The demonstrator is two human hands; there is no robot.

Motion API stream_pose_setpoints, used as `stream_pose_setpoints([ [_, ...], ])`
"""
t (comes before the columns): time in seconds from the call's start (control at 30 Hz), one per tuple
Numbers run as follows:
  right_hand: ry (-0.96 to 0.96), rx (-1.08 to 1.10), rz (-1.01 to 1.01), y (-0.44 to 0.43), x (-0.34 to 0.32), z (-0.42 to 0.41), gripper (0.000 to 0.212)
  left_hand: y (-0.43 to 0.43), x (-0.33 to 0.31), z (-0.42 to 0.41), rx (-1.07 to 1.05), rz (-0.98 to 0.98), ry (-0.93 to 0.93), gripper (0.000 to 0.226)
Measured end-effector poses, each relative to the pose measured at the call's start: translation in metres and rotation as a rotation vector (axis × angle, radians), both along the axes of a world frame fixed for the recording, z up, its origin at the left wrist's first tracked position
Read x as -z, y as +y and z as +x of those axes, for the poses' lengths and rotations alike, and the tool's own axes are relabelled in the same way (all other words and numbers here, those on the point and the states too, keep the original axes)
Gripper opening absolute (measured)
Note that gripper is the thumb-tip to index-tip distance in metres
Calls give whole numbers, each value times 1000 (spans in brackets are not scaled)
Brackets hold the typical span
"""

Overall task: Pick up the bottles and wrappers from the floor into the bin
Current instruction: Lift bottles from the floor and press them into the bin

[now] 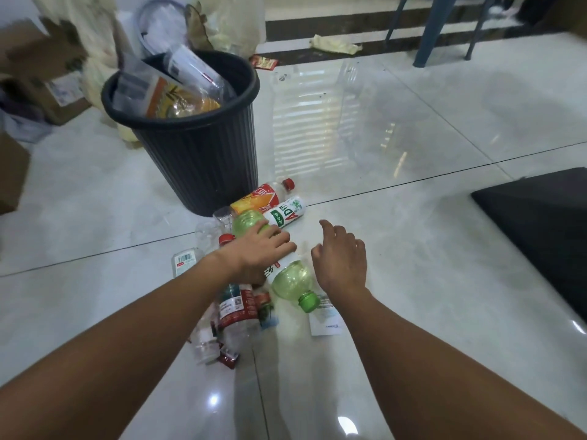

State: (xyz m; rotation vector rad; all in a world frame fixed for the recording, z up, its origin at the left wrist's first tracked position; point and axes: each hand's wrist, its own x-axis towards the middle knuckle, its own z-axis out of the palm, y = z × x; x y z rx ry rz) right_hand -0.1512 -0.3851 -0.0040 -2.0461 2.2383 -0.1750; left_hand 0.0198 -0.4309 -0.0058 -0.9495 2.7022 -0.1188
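Note:
A black ribbed bin stands on the tiled floor, stuffed with bottles and wrappers. In front of it lies a heap of plastic bottles. My left hand grips a green bottle with a green cap around its middle. My right hand hovers just right of that bottle, fingers relaxed, holding nothing. Behind lie an orange-labelled bottle with a red cap and a white-and-green labelled bottle. A red-labelled bottle and clear bottles lie under my left forearm. A white wrapper lies by the green cap.
Cardboard boxes and bags crowd the far left behind the bin. A red wrapper and a crumpled yellowish wrapper lie by the dark step at the back. Blue chair legs stand far right. A black mat lies at right.

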Motion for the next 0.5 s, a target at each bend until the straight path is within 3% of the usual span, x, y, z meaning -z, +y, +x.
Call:
stream_pose_setpoints([
  [0.3,51,15,11,10,-11,-7,49,10,-27,51,-321,-60,177,88],
  [0.5,22,27,142,29,-2,7,49,16,-37,62,-598,-102,327,73],
])
